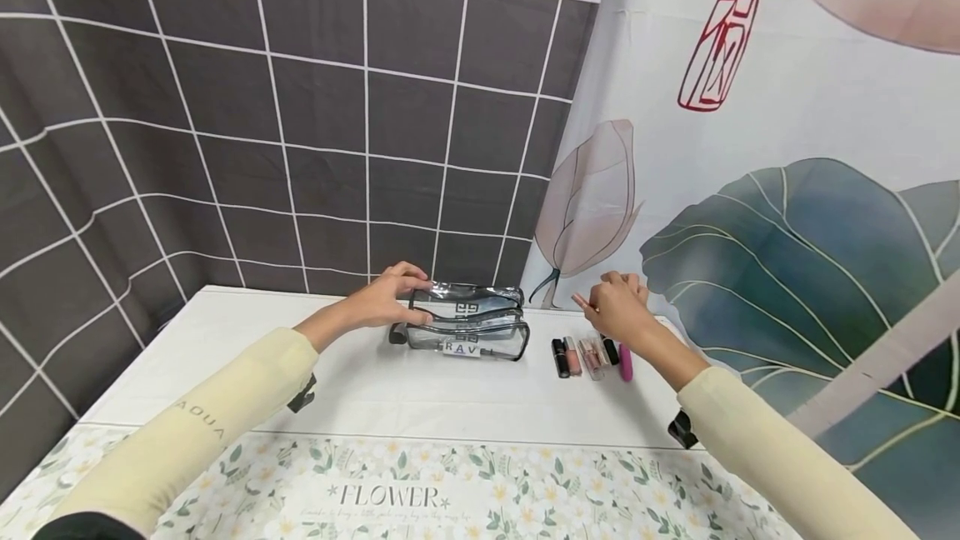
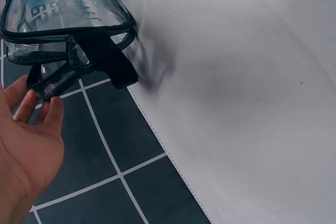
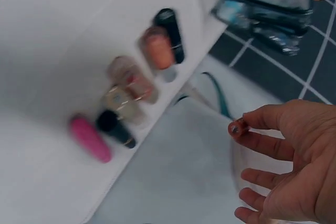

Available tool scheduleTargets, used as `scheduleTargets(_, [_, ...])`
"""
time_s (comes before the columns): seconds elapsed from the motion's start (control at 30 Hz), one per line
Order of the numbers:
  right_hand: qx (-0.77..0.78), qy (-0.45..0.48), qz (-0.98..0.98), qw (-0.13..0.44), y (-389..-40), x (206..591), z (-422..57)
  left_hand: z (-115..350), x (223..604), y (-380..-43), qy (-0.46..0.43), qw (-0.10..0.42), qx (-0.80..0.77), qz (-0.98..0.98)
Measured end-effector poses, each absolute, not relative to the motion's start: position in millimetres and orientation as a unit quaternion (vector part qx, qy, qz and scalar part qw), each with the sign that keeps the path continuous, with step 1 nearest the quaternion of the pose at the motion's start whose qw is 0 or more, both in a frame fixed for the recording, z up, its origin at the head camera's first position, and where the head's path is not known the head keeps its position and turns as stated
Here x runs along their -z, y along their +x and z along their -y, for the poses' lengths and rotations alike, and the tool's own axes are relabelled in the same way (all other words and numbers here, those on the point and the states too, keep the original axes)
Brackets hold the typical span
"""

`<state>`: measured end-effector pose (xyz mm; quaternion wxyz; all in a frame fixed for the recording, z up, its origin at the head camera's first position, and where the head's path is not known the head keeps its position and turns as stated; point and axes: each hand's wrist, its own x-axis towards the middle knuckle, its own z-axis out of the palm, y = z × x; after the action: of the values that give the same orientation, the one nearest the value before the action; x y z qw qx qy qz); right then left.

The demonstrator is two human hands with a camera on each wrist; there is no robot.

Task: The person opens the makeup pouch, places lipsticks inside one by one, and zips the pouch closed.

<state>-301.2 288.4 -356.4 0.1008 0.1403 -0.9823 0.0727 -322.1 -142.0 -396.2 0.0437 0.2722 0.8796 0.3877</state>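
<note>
At the back of the table lies a clear pouch (image 1: 468, 327) with black trim and dark lettering. My left hand (image 1: 386, 300) holds its left end, with fingertips on the dark-edged rim in the left wrist view, where a black strap (image 2: 107, 59) hangs beside them. Between thumb and index finger, my right hand (image 3: 302, 161) pinches a small reddish-brown tube (image 3: 239, 128) with a hollow-looking end. That hand is raised above a row of cosmetics: a black tube (image 1: 560, 358), a peach-coloured tube (image 1: 573, 357), clear pinkish tubes (image 1: 592, 357), another black tube (image 1: 611, 350) and a magenta one (image 1: 626, 363).
The white table top (image 1: 337, 398) meets a dark gridded curtain (image 1: 315, 115) behind and a floral curtain (image 1: 750, 273) on the right. Along the front runs a flowered cloth (image 1: 390, 494) printed with the word FLOWER.
</note>
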Motion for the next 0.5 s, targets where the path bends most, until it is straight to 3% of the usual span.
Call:
scheduleTargets(0.17, [-0.084,0.158,0.976,0.123,-299,344,-273,142,396,-323,0.270,0.047,-0.384,-0.882])
scheduleTargets(0.5, [-0.097,0.167,0.974,0.115,-298,337,-248,141,394,-323,0.273,0.045,-0.379,-0.883])
